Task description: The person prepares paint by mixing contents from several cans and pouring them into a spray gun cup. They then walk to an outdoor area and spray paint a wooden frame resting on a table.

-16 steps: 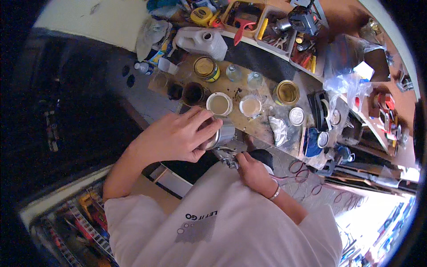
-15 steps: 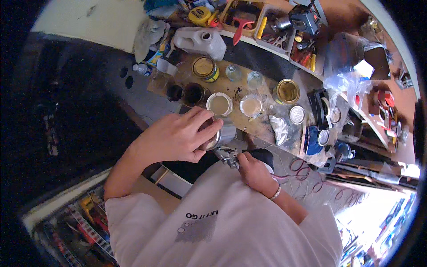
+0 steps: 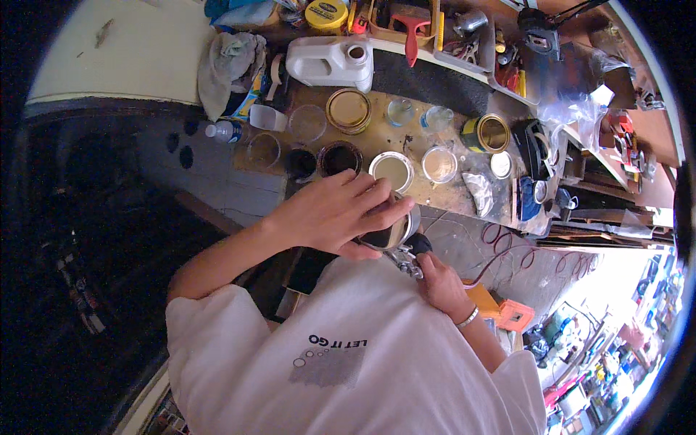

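Observation:
My left hand reaches across the top of a shiny metal cup, its fingers and thumb spread round the rim. The cup's top faces partly up at me and looks brownish between my fingers. Just below it is a silver spray gun; my right hand is closed round its handle. Whether the cup is fixed to the gun is hidden. Past my fingertips, at the bench's near edge, stands a white-rimmed can of beige liquid. A clear tub with pale liquid sits to its right.
Dark-filled pots, an open yellowish can and a closed-looking tin crowd the bench. Behind them are a grey-white jug and tool trays. A coiled red hose hangs right of my right hand.
The view has shifted, and the bench things appear further left or right accordingly. Both hands, with the cup and spray gun, now sit further right in the picture. The grips look the same.

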A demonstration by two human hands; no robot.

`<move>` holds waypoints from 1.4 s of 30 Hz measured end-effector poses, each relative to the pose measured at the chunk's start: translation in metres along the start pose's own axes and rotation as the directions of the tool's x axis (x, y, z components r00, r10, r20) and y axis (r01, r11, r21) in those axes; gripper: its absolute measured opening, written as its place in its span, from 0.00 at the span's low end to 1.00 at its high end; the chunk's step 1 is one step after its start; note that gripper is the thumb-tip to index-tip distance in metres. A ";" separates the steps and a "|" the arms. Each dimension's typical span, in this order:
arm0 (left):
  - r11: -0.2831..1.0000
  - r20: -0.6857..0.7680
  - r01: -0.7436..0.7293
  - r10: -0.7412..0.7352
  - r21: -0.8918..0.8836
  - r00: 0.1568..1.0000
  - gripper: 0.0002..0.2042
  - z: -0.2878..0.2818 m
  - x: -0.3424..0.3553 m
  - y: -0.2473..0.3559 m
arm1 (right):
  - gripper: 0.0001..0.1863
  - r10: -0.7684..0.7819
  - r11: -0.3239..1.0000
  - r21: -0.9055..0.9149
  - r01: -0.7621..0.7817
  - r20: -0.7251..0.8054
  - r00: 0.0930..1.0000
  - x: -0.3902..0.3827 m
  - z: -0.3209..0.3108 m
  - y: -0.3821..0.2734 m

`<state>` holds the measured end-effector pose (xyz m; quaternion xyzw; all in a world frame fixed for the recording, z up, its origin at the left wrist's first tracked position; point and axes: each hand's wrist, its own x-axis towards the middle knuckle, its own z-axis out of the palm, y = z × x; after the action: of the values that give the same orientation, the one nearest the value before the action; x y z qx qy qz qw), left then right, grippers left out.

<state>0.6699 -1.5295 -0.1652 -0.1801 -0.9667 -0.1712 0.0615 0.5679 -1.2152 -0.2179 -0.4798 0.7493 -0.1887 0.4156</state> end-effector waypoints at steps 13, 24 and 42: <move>0.995 -0.025 0.092 -0.093 -0.049 0.995 0.38 -0.008 -0.005 -0.018 | 0.17 0.061 0.998 0.008 -0.061 -0.147 0.987 0.014 0.033 -0.033; 0.271 -0.097 0.225 -0.813 -0.936 0.575 0.38 0.025 -0.062 -0.040 | 0.21 0.190 0.980 -0.001 -0.199 -0.294 0.937 -0.012 0.040 0.006; -0.366 0.403 0.215 -0.900 -0.906 0.166 0.22 0.206 -0.211 0.053 | 0.12 0.257 0.828 -0.481 -0.289 -0.134 0.957 -0.001 -0.007 0.012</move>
<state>0.8735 -1.4790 -0.3796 0.4842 -0.4519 -0.7419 0.1043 0.5558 -1.2094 -0.2221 -0.4520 0.8460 0.0562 0.2773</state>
